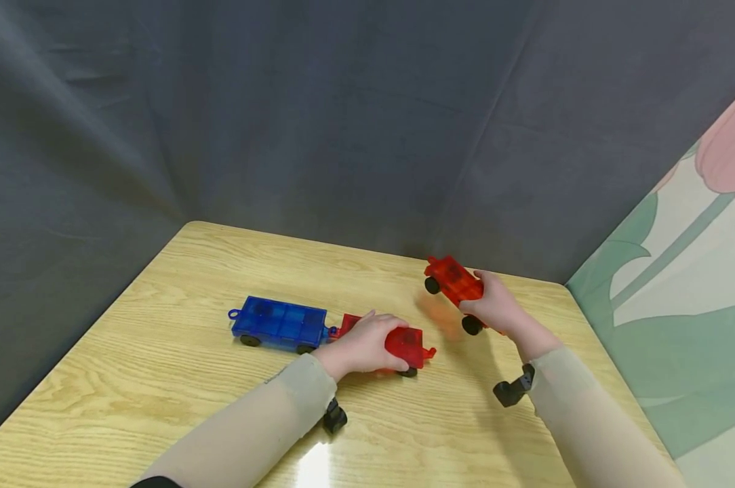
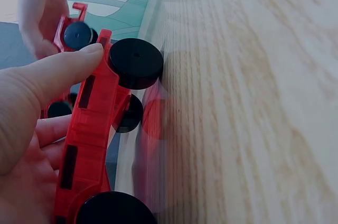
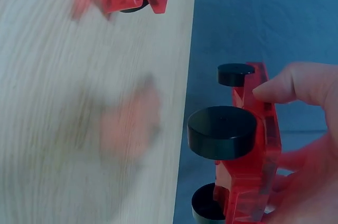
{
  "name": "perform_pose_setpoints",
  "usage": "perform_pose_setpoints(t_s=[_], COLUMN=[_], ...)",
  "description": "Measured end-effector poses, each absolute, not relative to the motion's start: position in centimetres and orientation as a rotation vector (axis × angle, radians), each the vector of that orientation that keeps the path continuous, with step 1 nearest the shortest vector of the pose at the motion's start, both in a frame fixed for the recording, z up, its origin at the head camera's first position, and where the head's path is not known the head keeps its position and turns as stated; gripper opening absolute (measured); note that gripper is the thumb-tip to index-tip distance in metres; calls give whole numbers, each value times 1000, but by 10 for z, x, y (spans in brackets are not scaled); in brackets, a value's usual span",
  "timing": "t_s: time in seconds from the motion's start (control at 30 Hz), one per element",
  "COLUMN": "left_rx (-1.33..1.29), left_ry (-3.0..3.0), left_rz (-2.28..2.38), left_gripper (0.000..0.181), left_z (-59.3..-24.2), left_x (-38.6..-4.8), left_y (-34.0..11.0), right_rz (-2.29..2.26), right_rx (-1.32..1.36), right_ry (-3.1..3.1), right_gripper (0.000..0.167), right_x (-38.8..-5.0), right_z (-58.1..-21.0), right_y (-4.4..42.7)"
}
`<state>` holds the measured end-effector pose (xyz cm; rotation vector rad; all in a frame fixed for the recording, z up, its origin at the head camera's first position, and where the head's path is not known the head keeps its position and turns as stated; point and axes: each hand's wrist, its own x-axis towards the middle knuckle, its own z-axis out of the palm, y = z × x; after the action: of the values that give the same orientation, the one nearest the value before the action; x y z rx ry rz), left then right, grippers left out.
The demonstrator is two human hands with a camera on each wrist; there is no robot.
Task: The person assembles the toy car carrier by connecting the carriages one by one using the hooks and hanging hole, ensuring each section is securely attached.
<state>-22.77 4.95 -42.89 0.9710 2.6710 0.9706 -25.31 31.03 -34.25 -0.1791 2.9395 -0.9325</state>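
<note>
A see-through blue toy train car (image 1: 282,324) with black wheels stands on the wooden table, its coupling end meeting the rear of a see-through red toy car (image 1: 407,347). My left hand (image 1: 367,344) grips that red car from above, fingers over the far side and thumb on the near side. A small red hook sticks out from its right end. Farther right and back, my right hand (image 1: 498,305) holds a second red toy car (image 1: 455,278) tilted in the air, above its blurred reflection on the tabletop. In the right wrist view, the thumb presses its side.
The wooden table (image 1: 178,379) has a rounded back edge against a dark grey curtain (image 1: 319,122). A panel with a tulip pattern (image 1: 679,305) stands along the right side. A small black wrist camera (image 1: 512,390) hangs under the right forearm.
</note>
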Motion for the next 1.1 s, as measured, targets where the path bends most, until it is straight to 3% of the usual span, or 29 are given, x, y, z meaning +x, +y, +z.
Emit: perform_pose_setpoints(t_s=[0.53, 1.1], left_rx=[922, 920], left_ry=[2657, 2651], left_rz=[978, 981], left_gripper=[71, 71], left_z=[-426, -428], left_x=[-228, -231], left_y=[49, 48], right_rz=[-923, -1070], right_rx=[-289, -271], right_ry=[2910, 2609], right_gripper=[80, 85], right_x=[-205, -188], right_z=[-337, -349], right_y=[333, 355])
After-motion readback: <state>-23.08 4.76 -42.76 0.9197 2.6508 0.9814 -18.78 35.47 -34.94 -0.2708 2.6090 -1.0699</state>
